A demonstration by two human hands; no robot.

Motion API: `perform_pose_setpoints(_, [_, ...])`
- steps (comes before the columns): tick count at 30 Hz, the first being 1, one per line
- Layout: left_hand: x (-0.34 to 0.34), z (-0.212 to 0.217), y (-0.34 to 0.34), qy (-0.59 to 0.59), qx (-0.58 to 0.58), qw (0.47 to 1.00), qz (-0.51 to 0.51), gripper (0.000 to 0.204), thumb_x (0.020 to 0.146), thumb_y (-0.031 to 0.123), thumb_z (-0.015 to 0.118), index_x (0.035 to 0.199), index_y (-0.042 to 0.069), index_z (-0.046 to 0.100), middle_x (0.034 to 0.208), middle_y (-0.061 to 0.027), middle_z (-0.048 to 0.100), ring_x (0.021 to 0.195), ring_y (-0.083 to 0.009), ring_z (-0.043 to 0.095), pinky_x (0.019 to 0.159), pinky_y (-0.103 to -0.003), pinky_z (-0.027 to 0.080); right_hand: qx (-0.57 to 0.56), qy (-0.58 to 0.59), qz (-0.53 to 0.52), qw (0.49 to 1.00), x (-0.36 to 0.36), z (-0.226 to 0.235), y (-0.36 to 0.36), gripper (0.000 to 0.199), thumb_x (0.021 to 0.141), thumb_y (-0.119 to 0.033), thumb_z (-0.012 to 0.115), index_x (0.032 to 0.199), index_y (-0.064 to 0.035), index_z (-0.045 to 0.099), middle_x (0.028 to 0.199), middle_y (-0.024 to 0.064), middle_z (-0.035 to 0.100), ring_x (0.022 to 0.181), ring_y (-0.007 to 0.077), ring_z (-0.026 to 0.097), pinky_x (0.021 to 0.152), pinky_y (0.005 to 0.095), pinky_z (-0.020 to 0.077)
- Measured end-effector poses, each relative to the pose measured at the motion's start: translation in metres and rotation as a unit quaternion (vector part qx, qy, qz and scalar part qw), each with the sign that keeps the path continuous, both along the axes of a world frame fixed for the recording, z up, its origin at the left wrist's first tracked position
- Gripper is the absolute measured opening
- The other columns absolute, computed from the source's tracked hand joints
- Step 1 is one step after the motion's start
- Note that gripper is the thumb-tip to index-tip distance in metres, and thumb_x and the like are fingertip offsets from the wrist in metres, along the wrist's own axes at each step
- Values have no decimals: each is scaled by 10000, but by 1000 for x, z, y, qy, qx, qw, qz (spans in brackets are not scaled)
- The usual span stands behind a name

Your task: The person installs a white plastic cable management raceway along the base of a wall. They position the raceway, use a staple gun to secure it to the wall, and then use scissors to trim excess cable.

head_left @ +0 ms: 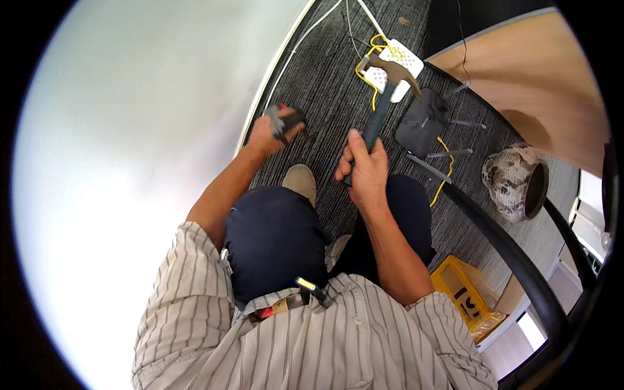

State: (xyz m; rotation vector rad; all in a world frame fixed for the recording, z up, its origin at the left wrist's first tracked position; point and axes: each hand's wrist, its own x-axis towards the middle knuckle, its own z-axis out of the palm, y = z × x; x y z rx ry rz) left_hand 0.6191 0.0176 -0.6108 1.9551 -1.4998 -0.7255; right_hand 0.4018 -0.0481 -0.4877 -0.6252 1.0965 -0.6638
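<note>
My right hand (364, 170) grips the dark blue-grey handle of a claw hammer (385, 91), whose metal head points up and away over the carpet. My left hand (273, 132) is closed on a small grey object with a red bit (284, 120), held near the foot of the white wall (130, 162). I am crouched, with my dark trouser knees (276, 234) and a tan shoe (301, 181) between my two arms.
On the dark carpet lie a white perforated box (402, 66) with yellow cable, a black router (422, 122) with antennas, and white cables along the wall. A camouflage hat (517, 181) and a yellow box (463, 289) sit right. A wooden desk (539, 71) stands at the far right.
</note>
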Motion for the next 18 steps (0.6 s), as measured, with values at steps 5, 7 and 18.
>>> perform_pose_setpoints(5, [-27,52,14,-74,149,978,-130,336,844,394,709,1028,113,691,972,-109,709,894,-298,681,773,-407,542,-67,84,32,994,-14,1,0,181,950,-155,614,983,-35,482,731,55,569,566,129,582,508,296,534])
perform_pose_setpoints(7, [-27,77,12,-104,155,976,-110,329,822,386,728,991,104,705,958,-100,715,904,-298,684,785,-400,549,-38,78,18,996,-12,9,2,158,951,-159,610,979,-44,504,860,93,637,601,118,586,515,295,496])
perform_pose_setpoints(18, [-53,343,-26,-141,-38,989,14,268,743,169,788,952,35,686,857,-125,699,771,-300,661,725,-377,520,-69,69,-9,995,-62,17,-42,236,940,-189,646,1001,-6,508,730,61,568,509,130,517,451,304,429])
